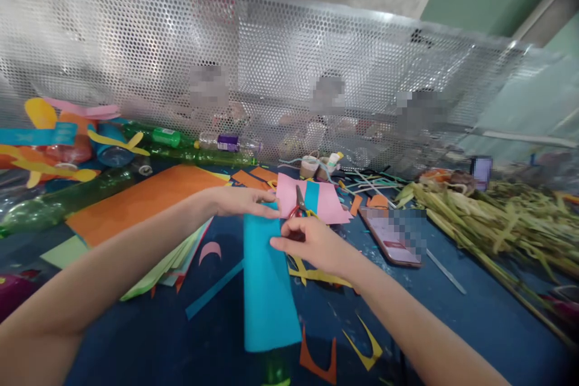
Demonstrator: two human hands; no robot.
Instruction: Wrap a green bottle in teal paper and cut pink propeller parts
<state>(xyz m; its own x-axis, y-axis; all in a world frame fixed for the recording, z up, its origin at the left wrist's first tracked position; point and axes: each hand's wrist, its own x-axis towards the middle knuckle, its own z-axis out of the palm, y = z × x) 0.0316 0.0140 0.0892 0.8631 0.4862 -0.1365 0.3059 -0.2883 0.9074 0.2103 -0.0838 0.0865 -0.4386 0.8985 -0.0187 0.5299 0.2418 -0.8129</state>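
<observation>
The left hand's fingers stretch across the far end of the blue paper; the right hand's curl at its right edge. Whether either pinches it, I cannot tell. Green plastic shows at its near end, over the counter. Scissors lie on pink paper beyond, a phone rightward

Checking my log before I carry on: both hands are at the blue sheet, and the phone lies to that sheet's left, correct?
No, the phone lies to the right of the blue sheet, as the head view shows. The left hand and right hand are both at that sheet.
</observation>
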